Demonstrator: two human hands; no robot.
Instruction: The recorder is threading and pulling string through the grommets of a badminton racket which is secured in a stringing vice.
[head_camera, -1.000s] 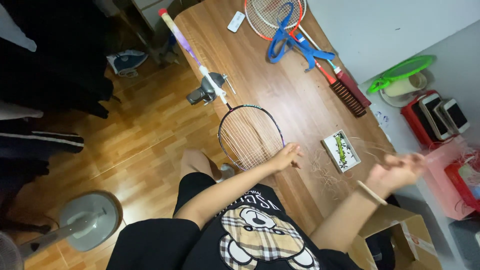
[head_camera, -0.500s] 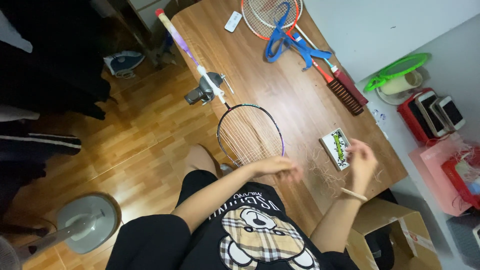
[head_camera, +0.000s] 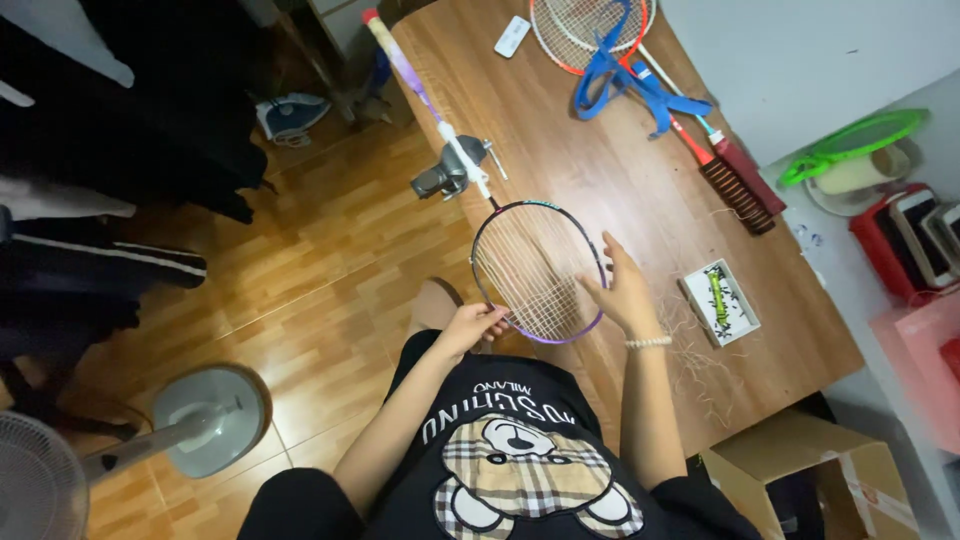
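A badminton racket (head_camera: 538, 268) with a black and purple frame lies over the near edge of the wooden table (head_camera: 600, 180). A grey clamp (head_camera: 447, 175) holds its shaft. My left hand (head_camera: 468, 326) grips the frame's near left rim. My right hand (head_camera: 626, 292), with a bead bracelet at the wrist, rests on the strings at the right rim, its fingers stretched out. Whether it pinches a string is hidden.
Two more rackets (head_camera: 590, 30) with a blue strap (head_camera: 632, 82) lie at the table's far end, near a white remote (head_camera: 512, 35). A small white box (head_camera: 720, 302) and string clippings (head_camera: 700, 365) sit right of my hand. A fan base (head_camera: 210, 420) and cardboard box (head_camera: 810, 480) stand on the floor.
My right hand was stretched far out to the right over the table; it has come back left to the racket's right rim. My left hand has slid from the head's right side to its left rim.
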